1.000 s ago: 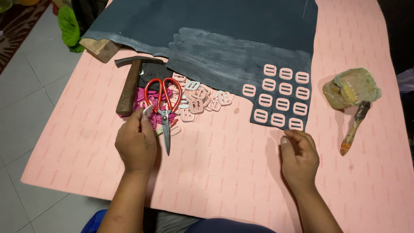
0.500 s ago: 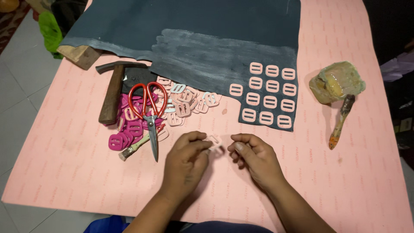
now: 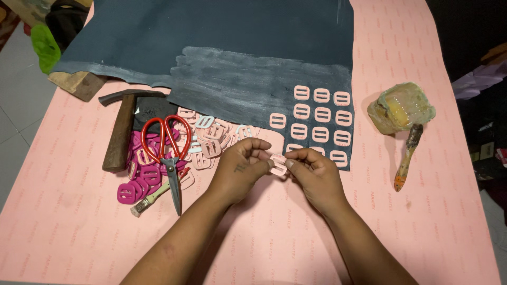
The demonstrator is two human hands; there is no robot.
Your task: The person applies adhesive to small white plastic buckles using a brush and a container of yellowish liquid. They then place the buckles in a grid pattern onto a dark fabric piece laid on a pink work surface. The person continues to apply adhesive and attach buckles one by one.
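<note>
Both my hands meet over the middle of the pink sheet [image 3: 79, 232]. My left hand [image 3: 240, 169] and my right hand [image 3: 311, 177] pinch one small pale pink buckle [image 3: 278, 163] between their fingertips. Just beyond them, several pale pink buckles [image 3: 319, 119] lie in rows on the glue-smeared corner of a dark grey sheet [image 3: 237, 53]. A loose heap of pale pink buckles [image 3: 211, 137] lies to the left of my left hand.
Red-handled scissors [image 3: 169, 158] rest on a pile of magenta buckles [image 3: 137, 179], next to a hammer [image 3: 120, 129] and a small brush [image 3: 150, 198]. At right stand a glue pot [image 3: 401, 108] and a glue-stained brush [image 3: 407, 157]. A wooden block [image 3: 79, 84] sits top left.
My left hand left the scissors and my right hand left the sheet; both came together at the centre and now hold a pale pink buckle between them.
</note>
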